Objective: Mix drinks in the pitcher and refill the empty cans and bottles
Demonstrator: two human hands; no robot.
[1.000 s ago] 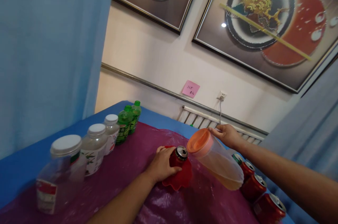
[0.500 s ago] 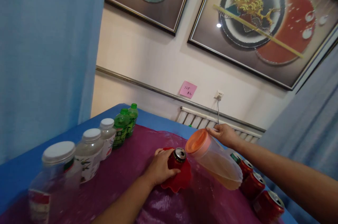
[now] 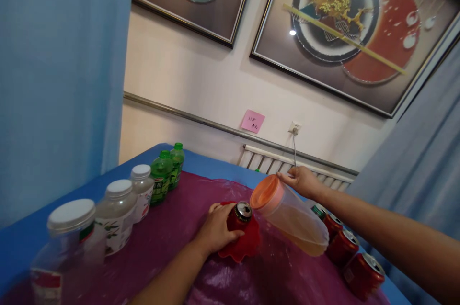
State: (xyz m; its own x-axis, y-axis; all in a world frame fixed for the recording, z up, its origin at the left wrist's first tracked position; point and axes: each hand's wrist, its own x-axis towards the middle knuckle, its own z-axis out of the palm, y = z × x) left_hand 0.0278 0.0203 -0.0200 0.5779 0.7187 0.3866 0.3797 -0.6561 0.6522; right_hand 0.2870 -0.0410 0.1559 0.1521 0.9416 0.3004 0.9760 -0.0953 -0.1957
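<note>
Left hand [image 3: 215,231]: curled round a red can [image 3: 237,221], thumb on the near side, fingers mostly hidden behind it. The can stands near the middle of the table [image 3: 201,157], on a red mat [image 3: 244,247] with a scalloped edge. Its top faces up, with a dark opening visible.

Right hand [image 3: 304,181]: holding a clear pitcher [image 3: 294,221] at its far side, thumb and fingers closed by the orange lid [image 3: 266,192]. The exact grip is partly hidden. The pitcher is tilted, lid end to the left, just beside the can's top; whether they touch cannot be told. Pale brown liquid lies along its lower side. No stream can be made out.

Surface: a purple sheet [image 3: 161,257] over the blue table.

Left side, near to far: three jars [image 3: 117,221] with white lids, then two green bottles [image 3: 161,178], in a row.

Right side, near to far: three red soda cans [image 3: 362,276], then a green can [image 3: 319,210], partly hidden behind the pitcher.

Far side: a radiator [image 3: 264,159] below a wall rail [image 3: 201,119].
</note>
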